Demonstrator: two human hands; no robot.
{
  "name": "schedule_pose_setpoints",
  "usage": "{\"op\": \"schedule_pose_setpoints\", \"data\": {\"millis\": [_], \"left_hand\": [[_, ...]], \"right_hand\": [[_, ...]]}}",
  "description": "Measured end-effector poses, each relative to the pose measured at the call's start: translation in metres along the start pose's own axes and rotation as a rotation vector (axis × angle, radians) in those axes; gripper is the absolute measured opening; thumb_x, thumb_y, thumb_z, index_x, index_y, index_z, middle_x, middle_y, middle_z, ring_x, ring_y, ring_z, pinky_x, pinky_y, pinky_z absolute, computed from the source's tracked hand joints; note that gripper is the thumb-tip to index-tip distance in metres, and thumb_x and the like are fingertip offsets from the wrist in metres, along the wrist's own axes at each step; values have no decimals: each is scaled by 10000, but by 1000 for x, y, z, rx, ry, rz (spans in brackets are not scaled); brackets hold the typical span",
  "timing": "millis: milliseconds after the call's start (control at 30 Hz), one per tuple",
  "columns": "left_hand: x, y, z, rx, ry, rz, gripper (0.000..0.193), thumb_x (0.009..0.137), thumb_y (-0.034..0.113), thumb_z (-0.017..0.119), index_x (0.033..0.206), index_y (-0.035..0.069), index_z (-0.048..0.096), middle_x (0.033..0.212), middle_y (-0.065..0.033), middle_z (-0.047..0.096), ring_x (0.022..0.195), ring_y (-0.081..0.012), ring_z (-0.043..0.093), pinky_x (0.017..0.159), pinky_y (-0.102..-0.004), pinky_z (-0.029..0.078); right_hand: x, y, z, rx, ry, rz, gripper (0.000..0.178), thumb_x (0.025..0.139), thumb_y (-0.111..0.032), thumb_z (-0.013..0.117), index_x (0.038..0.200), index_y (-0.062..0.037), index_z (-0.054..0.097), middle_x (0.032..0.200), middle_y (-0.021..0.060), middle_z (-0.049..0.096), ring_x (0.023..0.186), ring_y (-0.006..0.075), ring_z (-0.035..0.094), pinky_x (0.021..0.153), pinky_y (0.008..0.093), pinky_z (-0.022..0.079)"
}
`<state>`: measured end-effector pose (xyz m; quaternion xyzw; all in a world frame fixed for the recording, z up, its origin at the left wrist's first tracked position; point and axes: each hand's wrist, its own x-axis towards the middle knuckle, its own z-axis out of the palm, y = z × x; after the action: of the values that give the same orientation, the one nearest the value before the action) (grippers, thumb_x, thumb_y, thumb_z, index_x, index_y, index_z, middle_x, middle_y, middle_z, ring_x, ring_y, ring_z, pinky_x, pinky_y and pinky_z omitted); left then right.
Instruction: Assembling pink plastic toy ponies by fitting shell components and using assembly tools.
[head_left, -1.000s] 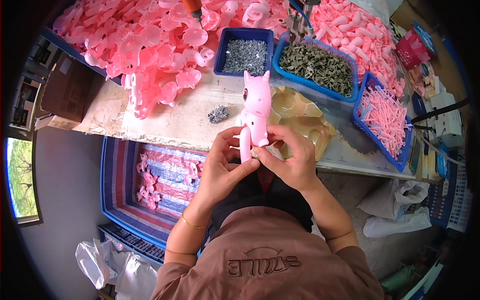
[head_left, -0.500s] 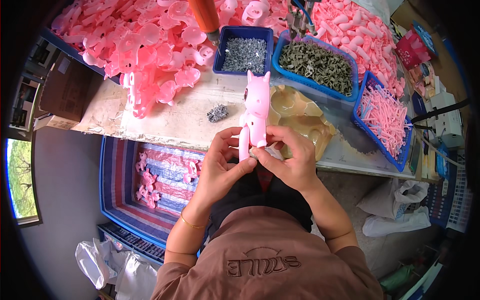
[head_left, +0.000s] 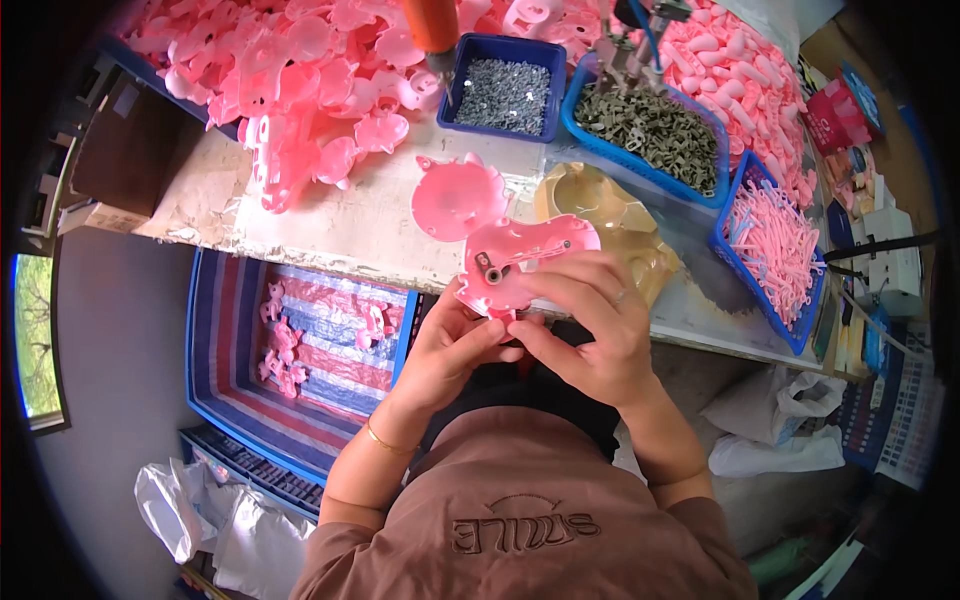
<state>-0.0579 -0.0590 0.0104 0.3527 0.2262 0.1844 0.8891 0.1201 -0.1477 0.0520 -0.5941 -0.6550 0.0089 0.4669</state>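
Observation:
A pink plastic toy half-shell (head_left: 530, 250), animal-shaped, is held at the table's front edge with its hollow inside facing up. Its rounded head part (head_left: 458, 200) points away to the left. A small olive-grey piece (head_left: 484, 264) sits inside the body beside a round post. My left hand (head_left: 452, 345) pinches the lower end of the shell, thumb on top. My right hand (head_left: 595, 325) grips the right side, its fingers reaching over the body and its thumb at the lower edge. A tan moulded holder (head_left: 610, 215) lies just beyond my right hand.
A blue tray of screws (head_left: 505, 90), a blue basket of olive-grey pieces (head_left: 650, 125) and a basket of pink sticks (head_left: 770, 250) stand ahead. Pink shells (head_left: 290, 80) heap at far left. An orange driver (head_left: 430, 30) hangs overhead. Left below, a lined bin (head_left: 230, 350) holds several toys.
The toy shell has been turned over from its upright pose, so its hollow inside now shows. My right hand's fingers have shifted over the body. The view has moved slightly.

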Motion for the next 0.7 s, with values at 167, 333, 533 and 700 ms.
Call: {"op": "schedule_pose_setpoints", "data": {"millis": [167,333,533,700], "left_hand": [[-24,10,-15,-136,-36,-75,559,955,105,627,1445,19,373,1320,-160,568,1200,-263,603,870,-332,595],[-41,2,-21,-76,-90,-99,606,959,213,642,1461,22,363,1378,-137,522,1264,-256,546,964,-376,539],[-50,-12,-44,-183,-22,-89,618,979,267,599,1487,25,344,1325,-123,555,1185,-220,575,1007,-402,491],[-51,-28,-48,-237,-20,-142,517,1002,190,552,1458,3,393,1308,-123,582,1145,-210,612,997,-389,506]], "right_hand": [[14,-1,-6,-212,-93,-31,575,704,-214,842,1231,-104,640,1313,113,549,1161,314,558,932,412,494],[22,4,11,243,-431,267,759,662,-147,859,1345,-36,547,1301,151,554,1177,283,569,992,382,453],[26,3,20,184,-614,263,726,656,-101,845,1320,-36,561,1236,168,587,1103,327,614,920,389,501],[24,-1,19,154,-737,388,732,639,-97,854,1311,-35,572,1235,164,585,1099,302,616,924,378,494]]}}
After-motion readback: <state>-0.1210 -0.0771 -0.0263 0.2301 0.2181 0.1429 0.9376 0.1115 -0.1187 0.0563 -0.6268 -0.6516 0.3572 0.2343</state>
